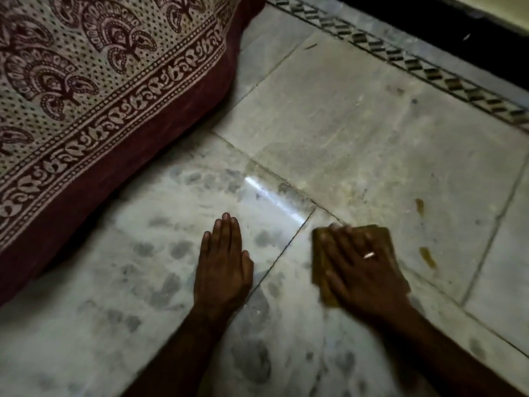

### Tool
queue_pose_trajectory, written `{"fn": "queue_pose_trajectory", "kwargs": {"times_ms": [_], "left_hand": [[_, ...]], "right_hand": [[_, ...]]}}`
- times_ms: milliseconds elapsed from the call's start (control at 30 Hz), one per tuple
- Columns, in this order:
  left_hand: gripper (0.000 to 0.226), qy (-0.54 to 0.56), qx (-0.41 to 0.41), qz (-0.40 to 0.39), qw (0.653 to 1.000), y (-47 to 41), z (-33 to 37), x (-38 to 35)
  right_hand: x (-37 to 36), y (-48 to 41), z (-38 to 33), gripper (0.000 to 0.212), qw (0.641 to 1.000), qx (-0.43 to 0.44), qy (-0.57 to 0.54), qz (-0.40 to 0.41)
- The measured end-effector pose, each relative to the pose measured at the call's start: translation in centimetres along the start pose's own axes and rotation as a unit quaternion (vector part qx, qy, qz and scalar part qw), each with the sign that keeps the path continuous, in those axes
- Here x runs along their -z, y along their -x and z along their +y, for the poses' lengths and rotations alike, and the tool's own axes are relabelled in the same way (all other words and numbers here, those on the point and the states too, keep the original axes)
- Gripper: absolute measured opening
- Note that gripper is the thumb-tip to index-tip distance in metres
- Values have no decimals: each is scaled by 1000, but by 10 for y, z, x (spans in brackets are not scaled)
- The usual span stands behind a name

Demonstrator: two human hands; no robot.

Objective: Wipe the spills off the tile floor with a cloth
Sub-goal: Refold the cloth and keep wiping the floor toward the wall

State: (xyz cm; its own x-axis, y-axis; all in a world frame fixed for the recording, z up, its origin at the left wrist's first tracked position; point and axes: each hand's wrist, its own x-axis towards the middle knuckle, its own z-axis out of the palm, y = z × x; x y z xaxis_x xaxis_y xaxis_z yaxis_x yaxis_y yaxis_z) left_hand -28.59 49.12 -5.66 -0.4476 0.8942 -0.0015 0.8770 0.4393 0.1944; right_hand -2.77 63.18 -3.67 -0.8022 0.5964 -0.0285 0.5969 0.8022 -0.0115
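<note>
Cloth (383, 234) lies flat on the floor (372, 124) under the right hand's fingers (342, 242), which are spread and straight, pressing down rather than curling round it. A ring (368, 255) sits on one of them. The right hand (363, 270) covers most of the cloth and looks blurred; only the far and left edges of the cloth show.

To the left, the left hand (223, 265) rests palm down on the bare tile, its fingers (226, 230) straight and close together, holding nothing.

The cloth is a folded, brownish pad, and it looks soft, light and limp. It should slide easily over this smooth, shiny tile, so a flat palm on top seems the best hold; pinching an edge would likely bunch it up.

Count: one cloth, two hands, one ring. Two brown spills (419, 204) (428, 257) remain just right of the cloth, one farther and one nearer, both untouched.

Farther out, a patterned bedspread (86, 81) hangs at the far left, and a dark-and-pale border (429, 70) runs along the far right.
</note>
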Motion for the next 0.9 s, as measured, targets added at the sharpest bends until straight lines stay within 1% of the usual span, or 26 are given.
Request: {"fn": "queue_pose_trajectory", "kwargs": {"times_ms": [67, 133, 200, 267, 433, 467, 500, 567, 633, 700, 800, 900], "left_hand": [[66, -5, 3, -2, 1000, 0, 1, -1], [67, -7, 4, -11, 1000, 0, 1, -1], [67, -7, 4, -14, 1000, -1, 2, -1], [68, -9, 9, -18, 1000, 1, 8, 0], [68, -12, 16, -13, 1000, 11, 23, -4], [69, -10, 15, -13, 1000, 12, 22, -5], [69, -9, 10, -15, 1000, 13, 24, -6], [68, -10, -4, -19, 1000, 17, 30, -7], [68, -13, -8, -18, 1000, 20, 34, -8], [68, -18, -7, -20, 1000, 21, 35, -9], [68, -16, -14, -28, 999, 23, 42, -8], [68, -22, -27, -29, 999, 36, 68, -13]], "right_hand": [[2, -19, 22, 66, 995, -97, -26, -15], [3, -48, 22, 66, 989, -135, -48, -18], [1, -64, 11, 67, 992, -119, -44, -25], [-2, -55, 0, 67, 996, -82, -30, -20], [-2, 53, -32, 63, 1000, -1, -22, 0], [-2, 76, -29, 62, 1000, -2, -17, 4], [-2, 94, -21, 62, 1000, -19, -13, 6], [0, 108, 6, 65, 996, -93, -15, 3], [1, 91, 32, 66, 985, -168, -23, -8], [0, 59, 43, 66, 977, -208, -41, -14], [-5, 16, 35, 66, 984, -173, -48, -3], [-10, 26, 12, 65, 991, -123, -53, 15]]}}
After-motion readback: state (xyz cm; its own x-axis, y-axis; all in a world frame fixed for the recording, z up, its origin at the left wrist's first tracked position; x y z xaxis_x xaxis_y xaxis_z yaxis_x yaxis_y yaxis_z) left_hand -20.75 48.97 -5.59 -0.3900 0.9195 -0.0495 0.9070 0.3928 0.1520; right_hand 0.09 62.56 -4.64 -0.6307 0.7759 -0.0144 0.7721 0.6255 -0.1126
